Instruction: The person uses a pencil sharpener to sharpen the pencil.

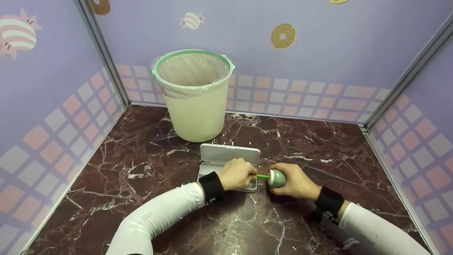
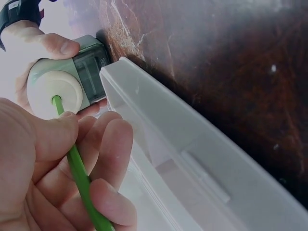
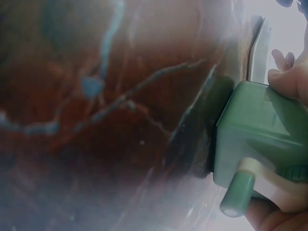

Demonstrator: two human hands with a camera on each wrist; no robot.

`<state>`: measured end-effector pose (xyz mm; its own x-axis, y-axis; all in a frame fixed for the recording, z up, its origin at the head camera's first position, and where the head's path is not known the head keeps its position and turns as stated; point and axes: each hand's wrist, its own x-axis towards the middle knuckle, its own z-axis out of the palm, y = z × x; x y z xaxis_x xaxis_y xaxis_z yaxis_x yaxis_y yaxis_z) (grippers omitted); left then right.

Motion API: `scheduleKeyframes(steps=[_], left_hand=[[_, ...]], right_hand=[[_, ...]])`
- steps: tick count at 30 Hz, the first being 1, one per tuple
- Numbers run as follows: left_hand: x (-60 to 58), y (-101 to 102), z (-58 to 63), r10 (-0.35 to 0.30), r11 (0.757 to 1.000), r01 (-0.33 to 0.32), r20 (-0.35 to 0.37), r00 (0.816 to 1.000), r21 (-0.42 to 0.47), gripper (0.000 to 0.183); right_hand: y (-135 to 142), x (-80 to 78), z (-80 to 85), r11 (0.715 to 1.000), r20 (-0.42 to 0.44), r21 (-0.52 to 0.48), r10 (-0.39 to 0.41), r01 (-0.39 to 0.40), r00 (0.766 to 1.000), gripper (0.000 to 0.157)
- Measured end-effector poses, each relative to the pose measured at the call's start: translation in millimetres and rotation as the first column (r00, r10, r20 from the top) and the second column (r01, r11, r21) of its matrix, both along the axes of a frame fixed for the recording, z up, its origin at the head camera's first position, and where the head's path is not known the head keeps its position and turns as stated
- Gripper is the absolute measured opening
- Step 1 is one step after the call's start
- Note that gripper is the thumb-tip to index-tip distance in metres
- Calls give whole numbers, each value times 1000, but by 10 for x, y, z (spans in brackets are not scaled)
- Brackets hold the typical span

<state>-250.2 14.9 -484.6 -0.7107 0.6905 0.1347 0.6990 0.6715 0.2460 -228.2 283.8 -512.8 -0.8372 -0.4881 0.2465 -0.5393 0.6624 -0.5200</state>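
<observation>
My left hand (image 1: 237, 174) pinches a green pencil (image 1: 262, 176) between thumb and fingers. The pencil's far end sits in the round cream-coloured hole plate of a green hand-crank pencil sharpener (image 1: 278, 179). Around the sharpener's body, my right hand (image 1: 296, 182) grips with thumb and fingers from either side. In the right wrist view the sharpener's crank handle (image 3: 238, 192) sticks out at the back, and no finger is seen turning it. An open pale grey pencil case (image 1: 226, 153) lies below and behind the left hand, which hides part of its inside.
A cream waste bin (image 1: 198, 117) with a green rim and a clear bag stands behind the pencil case. Patterned panels (image 1: 318, 53) enclose the dark red marbled tabletop (image 1: 148, 205) at the back and both sides.
</observation>
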Motion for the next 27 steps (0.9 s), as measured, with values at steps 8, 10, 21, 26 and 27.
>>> scheduleKeyframes(steps=[8, 10, 21, 26, 27], left_hand=[[10, 17, 19, 8, 1000, -8, 16, 1000, -21, 16], [9, 14, 25, 11, 1000, -11, 21, 1000, -24, 16], [-1, -28, 38, 30, 1000, -30, 44, 999, -6, 15], [7, 21, 44, 8, 1000, -9, 32, 999, 17, 16], [8, 31, 43, 9, 1000, -9, 30, 1000, 19, 16]], right_hand=[[-2, 6, -3, 1000, 14, 7, 4, -4, 1000, 61], [-7, 5, 2, 1000, 9, 11, 4, -4, 1000, 61], [-58, -26, 19, 1000, -6, 9, 24, -24, 1000, 61], [-18, -4, 0, 1000, -30, 0, 14, -14, 999, 62], [-13, -2, -4, 1000, -30, -3, 13, -13, 999, 62]])
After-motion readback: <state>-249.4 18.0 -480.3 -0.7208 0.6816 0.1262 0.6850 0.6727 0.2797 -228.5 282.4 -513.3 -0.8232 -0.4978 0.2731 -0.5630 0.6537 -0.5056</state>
